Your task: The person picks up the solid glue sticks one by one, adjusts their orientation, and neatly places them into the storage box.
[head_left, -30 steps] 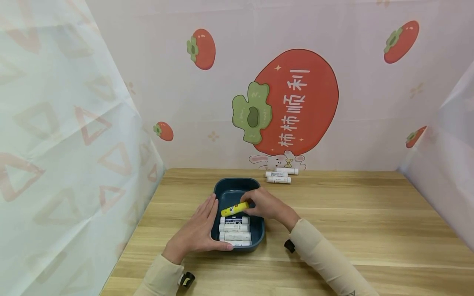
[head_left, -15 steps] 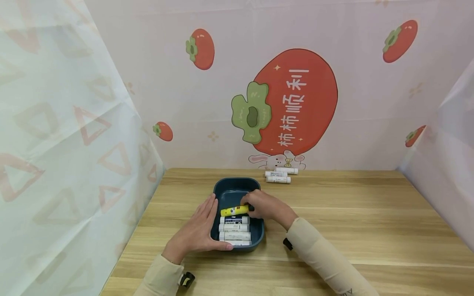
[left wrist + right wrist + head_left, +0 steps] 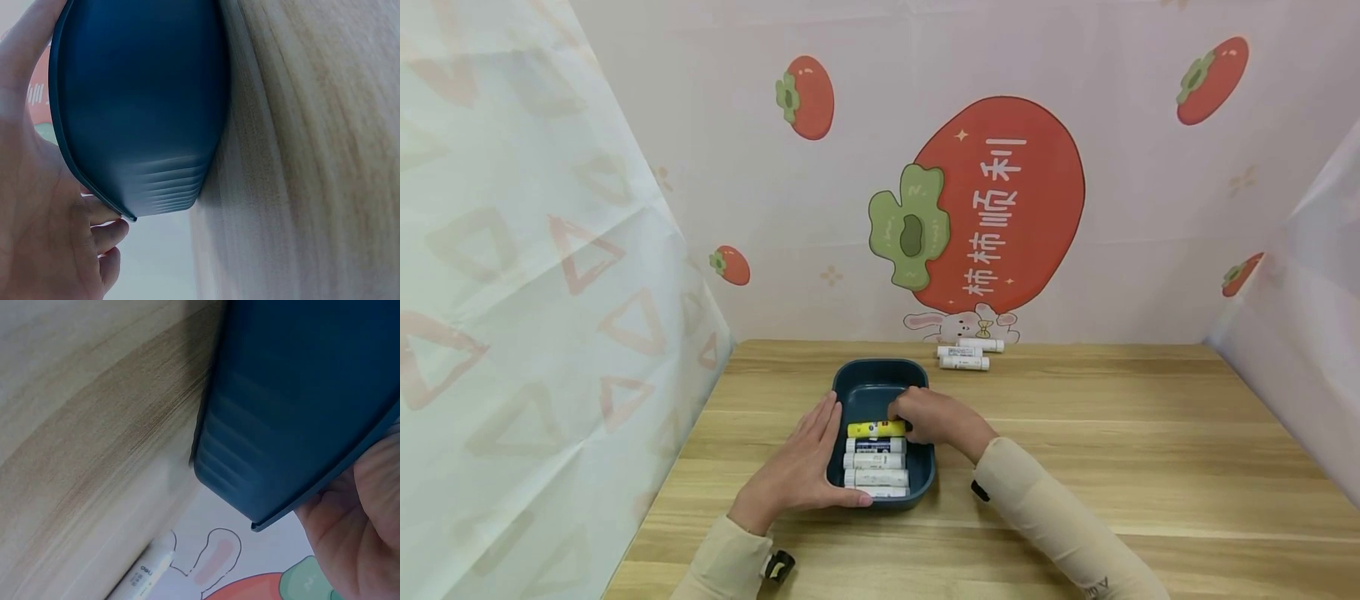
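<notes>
A dark blue box (image 3: 874, 400) stands on the wooden table, longer from front to back. In it lies a yellow glue stick (image 3: 867, 430), crosswise behind a row of several white tubes (image 3: 876, 477), one with a dark blue label. My right hand (image 3: 942, 419) reaches over the right rim and holds the yellow stick's right end, hidden under its fingers. My left hand (image 3: 793, 471) rests against the left rim, fingers extended, thumb over the front corner. Both wrist views show mainly the box's outer wall (image 3: 137, 94), with the right hand (image 3: 356, 531) at the rim in the right one.
Three white tubes (image 3: 964, 363) lie in a small pile at the back of the table. A printed backdrop (image 3: 850, 208) rises behind it, and a white sheet (image 3: 550, 333) hangs along the left side. Wooden tabletop (image 3: 1112, 433) spreads to the right.
The yellow glue stick has come down from a slant to lie level behind the row of tubes. My right hand lowered it; the left hand has stayed in place.
</notes>
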Tool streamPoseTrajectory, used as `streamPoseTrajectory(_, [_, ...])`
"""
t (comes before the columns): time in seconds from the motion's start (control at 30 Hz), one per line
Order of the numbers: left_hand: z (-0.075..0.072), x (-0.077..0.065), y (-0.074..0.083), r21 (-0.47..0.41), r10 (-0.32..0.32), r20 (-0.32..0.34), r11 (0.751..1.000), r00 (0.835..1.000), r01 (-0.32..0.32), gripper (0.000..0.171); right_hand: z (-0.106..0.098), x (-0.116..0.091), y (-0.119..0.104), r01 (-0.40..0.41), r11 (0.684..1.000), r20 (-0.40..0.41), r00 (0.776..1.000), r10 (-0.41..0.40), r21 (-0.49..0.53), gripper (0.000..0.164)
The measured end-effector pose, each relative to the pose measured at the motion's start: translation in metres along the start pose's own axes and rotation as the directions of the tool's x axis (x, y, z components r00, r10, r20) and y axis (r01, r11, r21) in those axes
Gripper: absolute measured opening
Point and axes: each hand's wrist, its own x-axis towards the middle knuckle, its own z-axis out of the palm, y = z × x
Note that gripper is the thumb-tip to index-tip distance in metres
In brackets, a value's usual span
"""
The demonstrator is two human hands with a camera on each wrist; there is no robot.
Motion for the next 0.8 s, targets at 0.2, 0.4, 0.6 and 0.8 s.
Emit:
streamPoseTrajectory(0.2, [0.000, 0.001, 0.000, 0.003, 0.003, -0.002, 1.000, 1.000, -0.003, 0.143, 0.000, 0.001, -0.001, -0.004, 1.000, 0.017, 1.000, 0.004, -0.009, 0.025])
streamPoseTrajectory(0.4, [0.001, 0.000, -0.001, 0.013, 0.005, -0.007, 1.000, 1.000, -0.005, 0.143, -0.001, 0.000, -0.003, -0.015, 1.000, 0.041, 0.999, 0.015, -0.009, 0.026])
streamPoseTrajectory(0.6, [0.002, 0.000, -0.001, 0.020, 0.008, -0.012, 1.000, 1.000, -0.007, 0.144, -0.003, -0.002, 0.001, 0.020, 1.000, -0.006, 1.000, -0.020, 0.018, 0.024])
streamPoseTrajectory(0.8, [0.002, 0.001, -0.002, 0.017, 0.000, -0.005, 1.000, 1.000, 0.000, 0.144, -0.017, -0.015, 0.007, 0.034, 0.990, -0.112, 0.994, -0.019, 0.137, 0.031])
